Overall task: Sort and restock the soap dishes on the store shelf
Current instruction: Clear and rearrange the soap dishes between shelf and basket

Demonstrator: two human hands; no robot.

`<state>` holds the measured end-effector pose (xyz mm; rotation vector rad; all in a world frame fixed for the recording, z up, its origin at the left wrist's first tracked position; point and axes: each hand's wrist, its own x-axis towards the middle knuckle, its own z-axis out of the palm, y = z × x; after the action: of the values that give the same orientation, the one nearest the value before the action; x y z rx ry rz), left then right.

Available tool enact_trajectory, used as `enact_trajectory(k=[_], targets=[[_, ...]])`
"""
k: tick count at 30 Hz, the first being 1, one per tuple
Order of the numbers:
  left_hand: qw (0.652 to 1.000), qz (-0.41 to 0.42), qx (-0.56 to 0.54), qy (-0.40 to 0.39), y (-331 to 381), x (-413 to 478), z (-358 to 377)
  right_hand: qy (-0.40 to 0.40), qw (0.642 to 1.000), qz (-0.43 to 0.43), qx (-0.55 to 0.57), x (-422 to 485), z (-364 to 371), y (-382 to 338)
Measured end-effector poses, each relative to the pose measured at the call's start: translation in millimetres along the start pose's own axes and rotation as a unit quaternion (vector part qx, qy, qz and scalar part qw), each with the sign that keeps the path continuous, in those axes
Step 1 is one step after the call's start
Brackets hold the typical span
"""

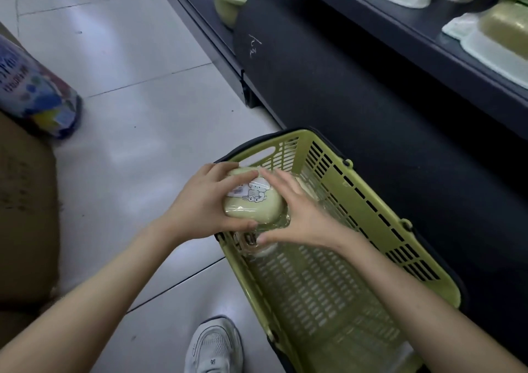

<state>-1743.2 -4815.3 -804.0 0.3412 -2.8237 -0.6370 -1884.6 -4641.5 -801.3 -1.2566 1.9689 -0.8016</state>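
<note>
A pale yellow-green soap dish (pixel 257 205), wrapped in clear film with a cartoon bear sticker and a barcode label, is held over the near-left corner of a green slatted shopping basket (pixel 357 201). My left hand (pixel 200 204) grips its left side, fingers over the top and thumb under the front. My right hand (pixel 297 215) holds the right side, fingers curled round the film-wrapped edge. A second wrapped clear item (pixel 257 244) lies in the basket just below the hands. More soap dishes (pixel 503 29) sit on the dark shelf at upper right.
The basket stands on a grey tiled floor against the dark shelf base (pixel 343 86). A green basin (pixel 225 1) sits on the lowest shelf at the top. A colourful package (pixel 37 92) and brown cardboard (pixel 25 201) lie at left. My white shoe (pixel 214 347) is at the bottom.
</note>
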Motion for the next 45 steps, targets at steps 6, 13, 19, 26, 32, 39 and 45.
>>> enact_trajectory(k=[6, 13, 19, 26, 32, 39, 45], targets=[[0.995, -0.074, -0.07, -0.021, 4, -1, 6, 0.14, 0.989, 0.02, -0.029, -8, 15, 18], [0.965, -0.254, 0.064, 0.028, -5, -25, 51, 0.169, 0.947, 0.195, -0.188, 13, 68, 44], [0.951, -0.283, 0.104, 0.07, -7, -29, 61, 0.169, 0.93, 0.195, -0.264, 42, 103, 35], [0.931, -0.353, 0.082, 0.041, -6, -28, 65, 0.076, 0.903, 0.197, -0.373, 26, 92, 58], [0.922, -0.367, 0.126, -0.016, 0, -25, 53, 0.081, 0.92, 0.19, -0.333, 1, 68, 35], [0.945, -0.272, 0.182, -0.006, 42, -12, 25, 0.113, 0.922, 0.16, -0.334, -72, -9, 11], [0.992, -0.017, 0.111, 0.053, 133, 21, 5, 0.152, 0.891, 0.097, -0.416, -154, -83, -5]])
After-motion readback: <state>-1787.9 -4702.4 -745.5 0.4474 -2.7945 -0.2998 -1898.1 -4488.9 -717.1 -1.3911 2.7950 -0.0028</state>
